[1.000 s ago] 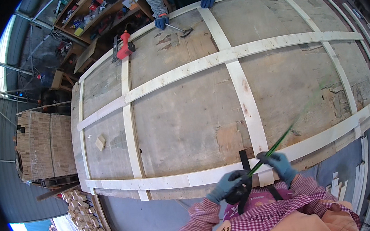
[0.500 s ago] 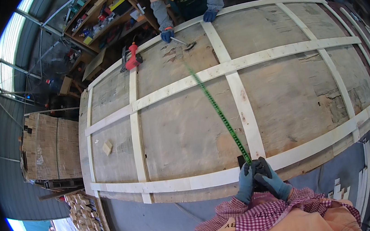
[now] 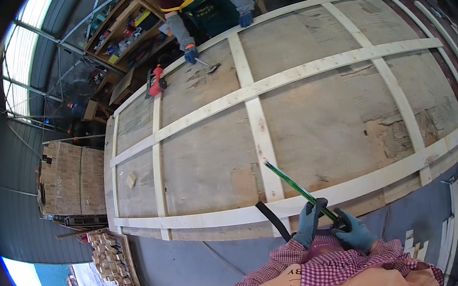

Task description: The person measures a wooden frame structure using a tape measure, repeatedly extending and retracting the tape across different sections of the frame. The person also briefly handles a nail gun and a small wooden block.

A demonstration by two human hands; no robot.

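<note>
My left hand [image 3: 308, 225], in a grey-and-blue glove, is closed at the green blade of a tape measure [image 3: 300, 189]. My right hand [image 3: 356, 233], gloved alike, is closed around the dark lower end of the tape measure. The blade slants up and left over the near white wooden strip [image 3: 351, 187] of a large framed panel [image 3: 212, 172]. A black bar [image 3: 271, 217] sticks out beside my left wrist; its lower end is hidden, so I cannot tell what holds it.
Across the panel, a co-worker's gloved hand [image 3: 190, 54] holds a hammer [image 3: 210, 67]; the other hand [image 3: 245, 19] rests on the edge. A red power tool [image 3: 157, 82] and a small wood block [image 3: 131, 180] lie on the panel. Wood blocks [image 3: 108, 256] are piled at left.
The long green blade that reached over the panel is now short. My right hand has moved right and down, away from my left. The black bar sticks out farther left.
</note>
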